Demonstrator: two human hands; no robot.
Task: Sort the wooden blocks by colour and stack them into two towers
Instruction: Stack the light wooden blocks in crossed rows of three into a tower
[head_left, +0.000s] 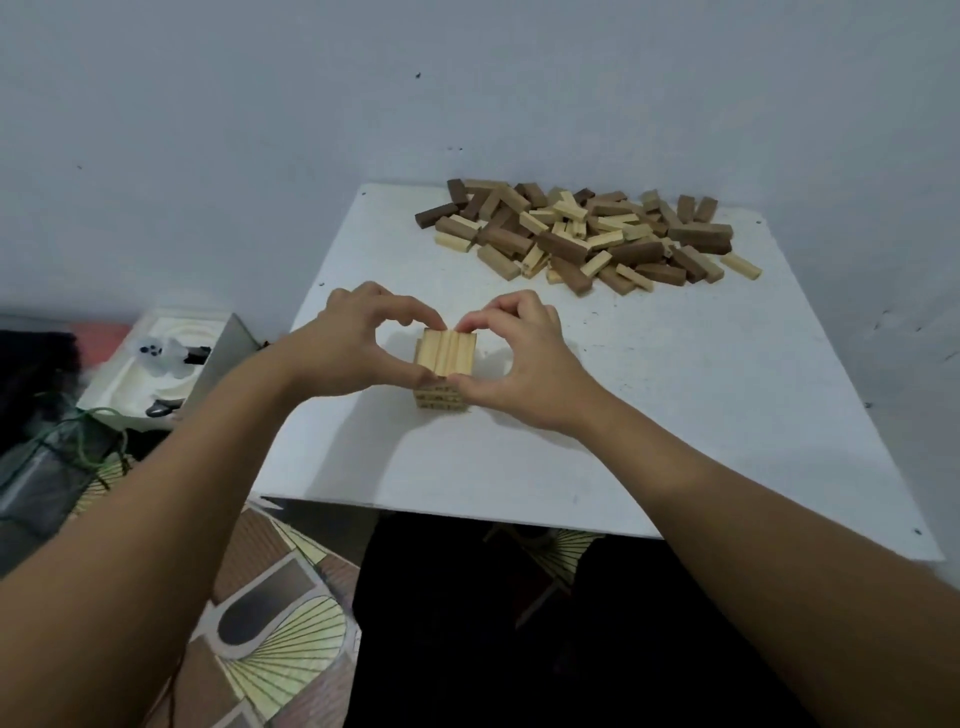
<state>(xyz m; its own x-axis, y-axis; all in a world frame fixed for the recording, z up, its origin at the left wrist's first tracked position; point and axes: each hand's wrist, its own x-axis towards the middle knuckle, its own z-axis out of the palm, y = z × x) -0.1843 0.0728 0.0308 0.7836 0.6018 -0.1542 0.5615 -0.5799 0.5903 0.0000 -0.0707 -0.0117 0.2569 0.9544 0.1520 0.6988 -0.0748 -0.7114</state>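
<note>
Our left hand (353, 338) and right hand (524, 358) pinch the light-wood tower (445, 364) between curled fingers; the mixed block pile (587, 234) lies at one o'clock on the surface (675, 415).

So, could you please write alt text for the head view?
Both hands, left hand and right hand, pinch the top layer of a short light-wood tower on a white table; a mixed pile of blocks lies behind.

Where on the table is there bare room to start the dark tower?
Bare tabletop lies right of the light tower, between the right hand and the table's right edge, also along the near edge. The far end is crowded by the block pile. The left hand flanks the tower.
</note>
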